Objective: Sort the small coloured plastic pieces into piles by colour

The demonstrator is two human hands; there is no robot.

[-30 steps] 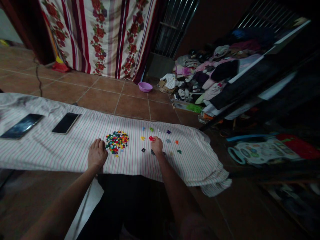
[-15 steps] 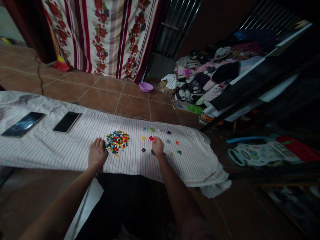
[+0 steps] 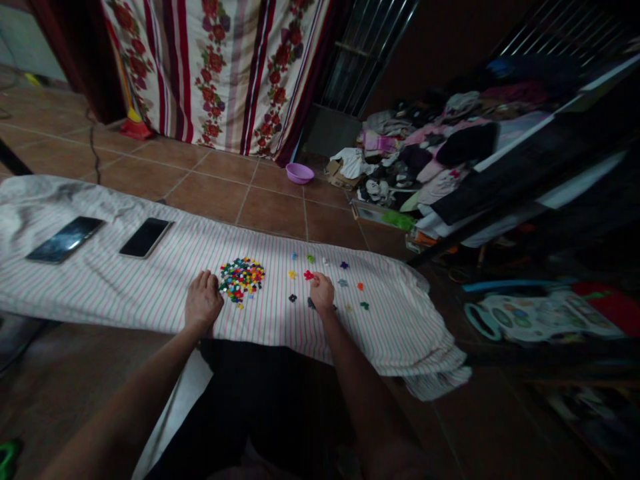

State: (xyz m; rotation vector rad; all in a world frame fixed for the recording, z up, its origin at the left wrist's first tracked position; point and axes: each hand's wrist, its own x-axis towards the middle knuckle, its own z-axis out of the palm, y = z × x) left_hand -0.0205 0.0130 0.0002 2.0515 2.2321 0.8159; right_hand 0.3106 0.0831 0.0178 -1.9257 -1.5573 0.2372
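Note:
On the striped cloth [image 3: 260,320] lies a heap of tiny multicoloured beads [image 3: 243,279]. My left hand [image 3: 204,298] rests palm down just left of the heap, its fingers lying on the cloth. To the right, my right hand [image 3: 323,291] pinches at a small cluster of red beads [image 3: 308,275]; the fingertips partly cover it. Around that hand sit small one-colour clusters: yellow [image 3: 292,275], black [image 3: 293,298], lime green [image 3: 311,259], dark blue [image 3: 344,265], grey [image 3: 343,283], orange [image 3: 361,286] and dark green [image 3: 365,306]. A dark cluster [image 3: 311,303] is partly hidden by my right hand.
Two phone-like devices, a larger one [image 3: 65,240] and a smaller one [image 3: 147,238], lie on the cloth at left. Beyond it are a purple basin [image 3: 300,174], a flowered curtain [image 3: 215,73] and a pile of clothes [image 3: 415,147]. A toy panel [image 3: 540,317] stands at right.
The whole view has shifted slightly, moving the scene to the right. Both hands keep nearly the same places on the cloth, the right fingertips still at the red cluster.

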